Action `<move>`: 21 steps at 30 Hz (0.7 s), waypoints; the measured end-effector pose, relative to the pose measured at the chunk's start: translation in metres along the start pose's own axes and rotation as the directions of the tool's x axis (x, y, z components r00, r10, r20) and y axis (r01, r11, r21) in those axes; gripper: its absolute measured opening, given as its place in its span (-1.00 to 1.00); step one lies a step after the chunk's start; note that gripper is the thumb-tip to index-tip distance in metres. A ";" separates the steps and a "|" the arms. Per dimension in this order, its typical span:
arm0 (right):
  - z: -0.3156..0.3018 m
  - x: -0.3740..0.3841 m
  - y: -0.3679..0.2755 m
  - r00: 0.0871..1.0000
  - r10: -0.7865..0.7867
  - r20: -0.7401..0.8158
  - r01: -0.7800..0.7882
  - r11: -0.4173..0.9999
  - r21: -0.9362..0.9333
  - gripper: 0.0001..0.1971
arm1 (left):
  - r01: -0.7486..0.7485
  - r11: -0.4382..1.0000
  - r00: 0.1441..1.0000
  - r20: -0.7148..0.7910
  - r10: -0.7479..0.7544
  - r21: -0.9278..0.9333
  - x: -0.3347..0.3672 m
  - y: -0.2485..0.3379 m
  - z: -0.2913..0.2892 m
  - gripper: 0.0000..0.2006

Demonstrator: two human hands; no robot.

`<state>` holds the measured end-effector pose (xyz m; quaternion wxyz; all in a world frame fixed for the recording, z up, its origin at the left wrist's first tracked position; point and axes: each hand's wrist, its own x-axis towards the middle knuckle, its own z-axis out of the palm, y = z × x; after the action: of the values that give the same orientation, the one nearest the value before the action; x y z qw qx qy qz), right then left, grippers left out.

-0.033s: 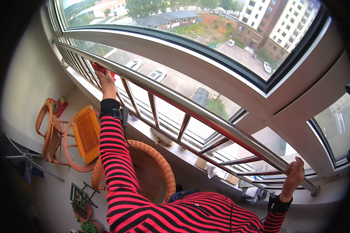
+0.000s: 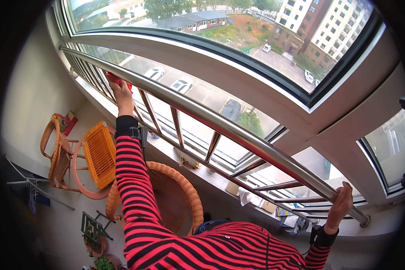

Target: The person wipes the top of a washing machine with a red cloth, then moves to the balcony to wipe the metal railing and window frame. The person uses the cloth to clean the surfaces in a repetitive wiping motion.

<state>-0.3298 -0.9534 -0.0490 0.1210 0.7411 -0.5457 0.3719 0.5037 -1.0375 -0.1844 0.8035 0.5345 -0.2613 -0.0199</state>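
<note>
Polished tubular metal handrail (image 2: 256, 145), topping a row of metal bars; slants from upper left to lower right in front of a large black-edged window (image 2: 211, 33). One person in red-and-black stripes stands at it, both arms stretched out.

From the left:
- Pale thin-legged metal frame (image 2: 29, 181), low by the wall.
- Brown woven cane chair (image 2: 63, 157) with an arched back; just beyond it, a red flat box (image 2: 69, 121) on the floor.
- Dark green slatted stool (image 2: 92, 228), near a leafy green potted plant (image 2: 105, 263).
- Orange slatted panel (image 2: 100, 155), tilted; what bears it is hard to make out from here.
- Left hand (image 2: 123, 95), at the upper stretch of the handrail, fingers bent around a bunched red cloth (image 2: 129, 86). Cloth lies at the rail's near side, partly covered by the hand; fingertips are too hidden to tell how tightly they pinch.
- Thick round woven cane rim (image 2: 192, 193), below the bars.
- Crumpled white cloth (image 2: 248, 198), on the sill behind the bars.
- Right hand (image 2: 339, 205), against the handrail near its lower end, fingers pressed together; thumb position cannot be told.
</note>
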 end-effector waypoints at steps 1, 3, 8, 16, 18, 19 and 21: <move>0.000 0.000 -0.001 1.000 0.029 -0.004 -0.029 0.999 0.038 -0.76 | -0.112 0.985 0.992 -0.046 0.119 0.133 -0.007 -0.010 -0.002 -0.46; 0.001 0.000 -0.002 0.998 0.067 -0.009 -0.066 0.994 0.083 -0.75 | -0.073 0.961 0.996 -0.037 0.086 0.268 -0.015 -0.027 -0.012 -0.47; 0.001 -0.001 -0.003 0.995 0.097 -0.018 -0.095 0.992 0.080 -0.74 | -0.055 0.913 0.987 -0.116 0.111 0.404 -0.047 -0.076 -0.019 -0.50; 0.000 0.000 -0.005 0.987 0.158 -0.001 -0.158 0.987 0.021 -0.71 | 0.036 0.887 0.974 -0.214 0.071 0.460 -0.084 -0.158 -0.030 -0.61; 0.001 0.002 -0.007 0.987 0.162 -0.010 -0.162 0.986 0.040 -0.70 | -0.037 0.876 0.958 -0.231 0.168 0.481 -0.096 -0.174 -0.031 -0.63; 0.001 0.002 -0.009 0.981 0.193 -0.028 -0.192 0.981 0.023 -0.69 | -0.025 0.865 0.956 -0.241 0.167 0.501 -0.102 -0.181 -0.033 -0.62; 0.003 0.003 -0.011 0.991 0.123 -0.052 -0.123 0.992 0.008 -0.69 | 0.173 0.838 0.956 -0.293 -0.017 0.518 -0.112 -0.194 -0.036 -0.60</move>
<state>-0.3183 -0.9528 -0.0465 0.1105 0.6964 -0.5861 0.3992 0.4709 -1.0547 -0.4081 0.6477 0.7480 -0.1143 0.0887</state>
